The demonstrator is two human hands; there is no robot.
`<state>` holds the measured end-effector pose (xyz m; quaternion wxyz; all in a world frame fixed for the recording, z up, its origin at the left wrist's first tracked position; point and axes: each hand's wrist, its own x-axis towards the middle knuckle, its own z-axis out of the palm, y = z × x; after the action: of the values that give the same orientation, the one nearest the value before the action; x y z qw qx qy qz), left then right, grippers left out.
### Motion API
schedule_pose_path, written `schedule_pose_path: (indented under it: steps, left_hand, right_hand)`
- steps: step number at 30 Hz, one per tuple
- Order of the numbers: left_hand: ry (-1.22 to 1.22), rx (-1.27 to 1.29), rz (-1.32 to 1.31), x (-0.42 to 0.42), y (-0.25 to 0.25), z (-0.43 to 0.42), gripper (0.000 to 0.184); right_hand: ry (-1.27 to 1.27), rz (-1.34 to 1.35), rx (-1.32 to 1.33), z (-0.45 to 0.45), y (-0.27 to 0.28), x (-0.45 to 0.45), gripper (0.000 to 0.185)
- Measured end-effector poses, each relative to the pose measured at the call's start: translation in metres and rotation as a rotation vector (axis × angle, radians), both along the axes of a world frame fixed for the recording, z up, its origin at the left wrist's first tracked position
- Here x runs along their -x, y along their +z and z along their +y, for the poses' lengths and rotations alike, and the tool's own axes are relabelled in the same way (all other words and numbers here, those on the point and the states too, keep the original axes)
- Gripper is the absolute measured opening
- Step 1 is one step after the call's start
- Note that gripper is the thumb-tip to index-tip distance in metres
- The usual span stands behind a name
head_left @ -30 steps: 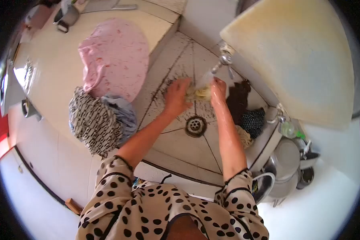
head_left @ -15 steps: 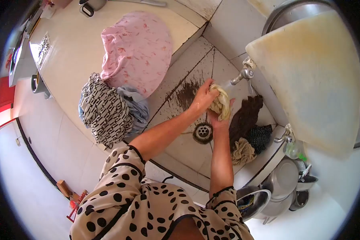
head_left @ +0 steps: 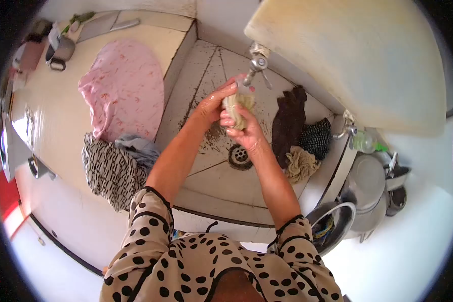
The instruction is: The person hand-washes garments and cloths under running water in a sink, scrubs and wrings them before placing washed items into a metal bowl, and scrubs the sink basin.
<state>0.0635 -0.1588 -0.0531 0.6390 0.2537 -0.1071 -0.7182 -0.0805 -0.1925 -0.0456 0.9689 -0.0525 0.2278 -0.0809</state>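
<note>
A pale yellow cloth (head_left: 240, 104), bunched and wet, is held between both hands under the running tap (head_left: 257, 65). My left hand (head_left: 217, 100) grips its left side, fingers wrapped around it. My right hand (head_left: 246, 130) clasps its lower right side with curled fingers. Below them is the round drain (head_left: 239, 156) in the tiled sink (head_left: 211, 183). To the right of my hands lie a dark brown cloth (head_left: 288, 121), a crumpled beige cloth (head_left: 301, 165) and a black speckled cloth (head_left: 315, 138).
On the left counter (head_left: 55, 108) lie a pink patterned cloth (head_left: 131, 75), a black-and-white patterned cloth (head_left: 108, 168) and a light blue cloth (head_left: 141, 146). A large yellowish board (head_left: 357, 65) leans behind the taps. Metal pots (head_left: 365, 181) stand at the right.
The view has shifted, so the counter and sink appear further left. My hands have come closer together on the yellow cloth, the right one now curled around its lower side.
</note>
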Motion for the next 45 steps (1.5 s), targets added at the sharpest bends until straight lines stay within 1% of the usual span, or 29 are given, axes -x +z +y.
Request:
schedule_pose_path:
  steps: [1,2,5,6,9,12,15,16,18,21,23,24,25,26,27,28,29,30,31,32,33,34,35,36,37,39,40,43,45]
  left_hand:
    - [-0.073,0.040,0.026,0.000,0.011,0.001,0.058]
    - [-0.072,-0.036,-0.051,0.000,0.031,0.000,0.044]
    - [-0.235,-0.102,-0.530,-0.012,0.025,-0.020,0.029]
    - [-0.103,-0.105,-0.572,-0.005,0.024,-0.023,0.017]
    - [-0.031,-0.199,-0.840,0.001,0.018,-0.034,0.014]
    - [0.191,-0.017,-1.210,0.004,0.006,-0.037,0.014]
    - [0.250,-0.125,-1.480,0.008,-0.013,-0.037,0.015]
    - [0.159,-0.256,-1.512,0.009,-0.016,-0.035,0.015]
    - [-0.030,-0.512,-1.559,0.015,-0.017,-0.035,0.022]
    - [0.131,-0.619,-1.102,0.034,0.019,-0.025,0.032]
    - [0.393,-0.441,-0.904,0.019,0.005,-0.019,0.024]
    - [0.497,-0.379,-0.811,0.019,0.028,-0.016,0.027]
    - [0.604,-0.322,-0.714,0.019,0.062,-0.015,0.030]
    - [0.606,-0.246,-0.845,0.025,0.092,-0.020,0.031]
    - [0.612,-0.171,-0.976,0.032,0.120,-0.025,0.032]
    - [0.619,-0.095,-1.109,0.037,0.135,-0.027,0.033]
    - [0.586,-0.054,-1.351,0.038,0.136,-0.029,0.033]
    - [0.545,-0.008,-1.590,0.037,0.132,-0.034,0.033]
    - [0.498,0.047,-1.826,0.037,0.129,-0.038,0.033]
    - [0.500,0.057,-1.864,0.037,0.124,-0.039,0.032]
    - [0.502,0.064,-1.902,0.035,0.118,-0.039,0.032]
    - [0.504,0.070,-1.940,0.034,0.116,-0.039,0.032]
    - [0.436,0.046,-1.907,0.033,0.121,-0.036,0.034]
    - [0.369,0.023,-1.874,0.033,0.129,-0.033,0.037]
    - [0.304,0.001,-1.840,0.033,0.135,-0.030,0.041]
    - [0.269,0.169,-1.699,0.022,0.134,-0.027,0.043]
    - [0.250,0.248,-1.628,0.020,0.132,-0.024,0.045]
    - [0.485,0.212,-1.567,0.029,0.111,-0.011,0.045]
    - [0.658,0.125,-1.658,0.051,0.106,0.028,0.045]
  right_hand:
    - [0.055,-0.064,-0.069,0.002,-0.001,0.002,0.038]
    - [0.070,0.064,0.031,0.006,0.010,0.001,0.032]
    - [0.135,0.261,0.271,-0.001,0.014,-0.003,0.028]
    - [0.149,0.343,0.360,-0.004,0.018,-0.005,0.020]
    - [0.151,0.591,0.736,-0.011,0.012,-0.018,0.023]
    - [0.028,0.689,1.150,-0.010,-0.045,-0.031,0.022]
    - [0.053,0.939,1.470,0.002,-0.008,-0.028,0.024]
    - [0.104,0.951,1.541,0.003,-0.017,-0.027,0.026]
    - [0.210,0.988,1.681,0.006,-0.045,-0.024,0.030]
    - [0.328,1.235,1.853,0.017,-0.010,-0.007,0.034]
    - [0.264,1.102,1.670,0.016,-0.004,0.024,0.037]
    - [0.231,1.028,1.583,0.016,0.000,0.039,0.040]
    - [0.118,0.977,1.616,0.020,0.020,0.061,0.042]
    - [0.008,0.914,1.650,0.028,0.050,0.088,0.045]
    - [-0.041,0.972,1.663,0.035,0.071,0.116,0.047]
    - [-0.090,1.026,1.673,0.044,0.096,0.145,0.050]
    - [-0.186,1.034,1.660,0.054,0.147,0.171,0.049]
    - [-0.272,1.112,1.706,0.062,0.152,0.209,0.045]
    - [-0.285,1.247,1.709,0.070,0.172,0.244,0.045]
    - [-0.262,1.364,1.725,0.080,0.203,0.272,0.046]
    - [-0.129,1.663,1.786,0.092,0.220,0.304,0.049]
    - [-0.085,1.756,1.817,0.101,0.228,0.336,0.048]
    - [-0.011,1.824,1.785,0.111,0.236,0.365,0.057]
    - [0.188,2.067,1.629,0.127,0.238,0.383,0.071]
    - [0.262,2.098,1.591,0.138,0.241,0.396,0.073]
    - [0.406,2.150,1.510,0.153,0.244,0.414,0.078]
    - [0.386,2.137,1.548,0.156,0.242,0.414,0.074]
    - [0.089,1.822,1.826,0.143,0.244,0.393,0.066]
    - [0.042,1.526,1.897,0.118,0.229,0.383,0.063]
